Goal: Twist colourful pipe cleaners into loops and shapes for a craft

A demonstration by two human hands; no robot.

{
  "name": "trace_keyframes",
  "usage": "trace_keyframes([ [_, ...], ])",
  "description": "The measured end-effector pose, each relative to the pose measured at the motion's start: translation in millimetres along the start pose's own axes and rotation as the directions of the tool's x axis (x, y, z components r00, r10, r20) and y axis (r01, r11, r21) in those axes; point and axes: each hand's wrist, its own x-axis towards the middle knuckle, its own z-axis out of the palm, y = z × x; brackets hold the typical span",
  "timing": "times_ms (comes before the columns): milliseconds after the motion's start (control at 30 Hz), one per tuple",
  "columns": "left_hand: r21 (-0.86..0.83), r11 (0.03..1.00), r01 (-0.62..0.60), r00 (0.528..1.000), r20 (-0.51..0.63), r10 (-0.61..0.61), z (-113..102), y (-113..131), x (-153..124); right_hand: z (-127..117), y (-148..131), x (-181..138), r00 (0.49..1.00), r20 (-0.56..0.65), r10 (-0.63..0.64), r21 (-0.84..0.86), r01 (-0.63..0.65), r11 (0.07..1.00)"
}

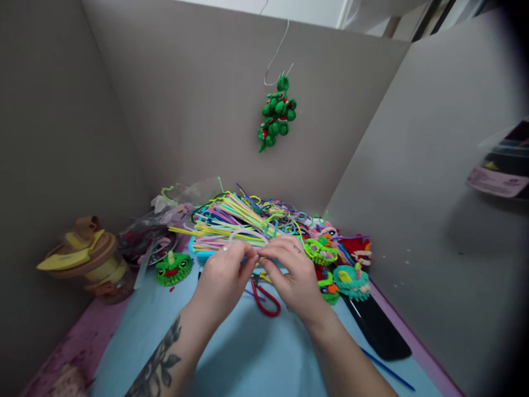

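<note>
My left hand (225, 275) and my right hand (292, 275) meet over the middle of the table, fingertips pinched together. Between them they grip a pale lilac pipe cleaner (248, 231), which seems to arch up in a loop behind the fingers; its ends are hidden by my fingertips. Just below the hands lie red-handled pliers or scissors (266, 300), their working end partly covered. Beyond the hands, a blue tray (198, 253) is heaped with straight pipe cleaners (235, 212) in yellow, pink, purple and green.
Left stand a green fuzzy creature (173, 268) and a brown-lidded cup (103, 259). More fuzzy creatures (352, 281) sit at right, beside a black flat object (380, 325) and a blue pipe cleaner (388, 369). A green knitted cluster (278, 116) hangs before the grey back panel (185, 110).
</note>
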Motion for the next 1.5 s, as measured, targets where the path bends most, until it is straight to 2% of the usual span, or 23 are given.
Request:
trace_keyframes([
  [200,0.116,0.984,-0.135,0.990,-0.035,0.140,3.4,-5.7,-2.2,5.7,1.4,-1.5,0.997,-0.040,0.060,0.016,-0.059,0.998],
  [433,0.081,0.995,-0.064,0.997,-0.028,0.066,0.2,-5.9,-1.8,7.3,1.6,-1.2,0.996,-0.038,0.076,0.050,-0.074,0.996],
  [567,0.085,0.992,-0.098,0.994,-0.040,0.102,1.2,-5.1,-1.7,6.9,0.9,-0.6,0.995,-0.021,0.102,0.091,-0.100,0.991],
  [700,0.115,0.982,-0.149,0.985,-0.071,0.157,3.1,-5.5,-1.3,7.6,1.6,0.5,0.983,0.034,0.181,0.194,-0.184,0.964],
  [800,0.094,0.986,-0.136,0.987,-0.077,0.143,3.5,-5.4,-1.1,7.2,2.4,1.5,0.976,0.044,0.212,0.246,-0.217,0.945],
  [1100,0.016,0.991,-0.134,0.985,-0.110,0.135,1.9,-1.9,-1.8,4.3,2.3,0.7,0.985,-0.051,0.164,0.251,-0.146,0.957],
  [1500,0.084,0.985,-0.149,0.981,-0.116,0.159,2.0,-4.6,-2.1,5.2,3.1,1.1,0.987,-0.043,0.156,0.254,-0.140,0.957],
])
